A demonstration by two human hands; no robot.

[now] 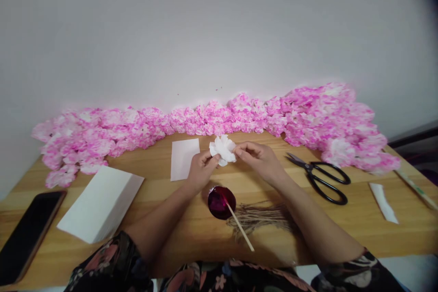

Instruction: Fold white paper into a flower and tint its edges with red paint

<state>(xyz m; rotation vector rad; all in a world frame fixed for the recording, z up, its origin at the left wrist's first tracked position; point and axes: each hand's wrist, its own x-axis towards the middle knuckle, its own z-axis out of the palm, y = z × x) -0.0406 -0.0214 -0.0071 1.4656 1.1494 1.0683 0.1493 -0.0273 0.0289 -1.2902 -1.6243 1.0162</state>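
Note:
A white paper flower (223,149) with ruffled petals is held above the table between both hands. My left hand (202,169) pinches its lower left side between thumb and fingers. On the right edge, my right hand (258,159) has a petal between thumb and forefinger. Just below the hands stands a small bowl of dark magenta liquid (216,205), with a wooden stick (241,229) leaning out of it. Beside the bowl lies a bundle of thin brown twine pieces (262,216), partly hidden by my right forearm.
Pink-and-white paper flowers (219,116) line the wall along the table's back. Black-handled scissors (316,173) lie right, near a white paper strip (383,203) and a long stick (415,187). Leftward are a white sheet (185,159), a stack of white paper (99,203) and a phone (30,235).

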